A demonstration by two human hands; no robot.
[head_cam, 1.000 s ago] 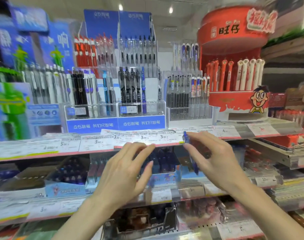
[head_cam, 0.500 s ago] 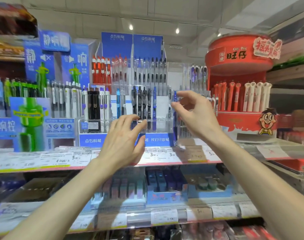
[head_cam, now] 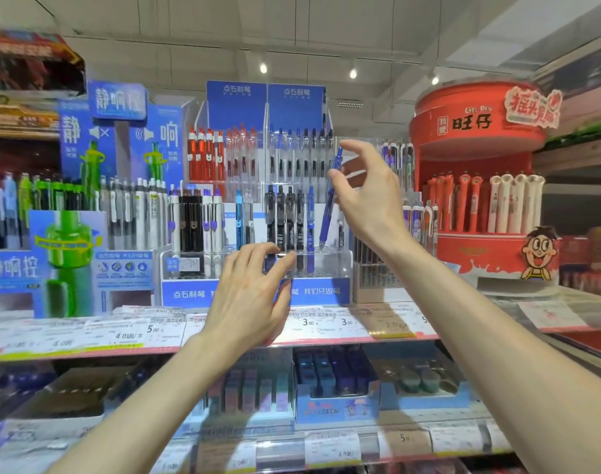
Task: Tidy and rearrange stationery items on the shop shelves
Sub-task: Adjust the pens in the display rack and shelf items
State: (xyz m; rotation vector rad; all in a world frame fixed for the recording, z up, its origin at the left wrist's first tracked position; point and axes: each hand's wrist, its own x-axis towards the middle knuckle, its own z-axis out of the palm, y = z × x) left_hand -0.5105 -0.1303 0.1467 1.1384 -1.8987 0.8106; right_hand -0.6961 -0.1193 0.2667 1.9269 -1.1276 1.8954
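Head view: right hand pinches blue gel pen, tip over clear rack; left hand open, empty. Keep pen upright, seat in free slot.

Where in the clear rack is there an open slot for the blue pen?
The right hand holds the blue pen tilted over the clear rack. Bare room lies right of the standing blue pen; the black pens to its left stand packed.
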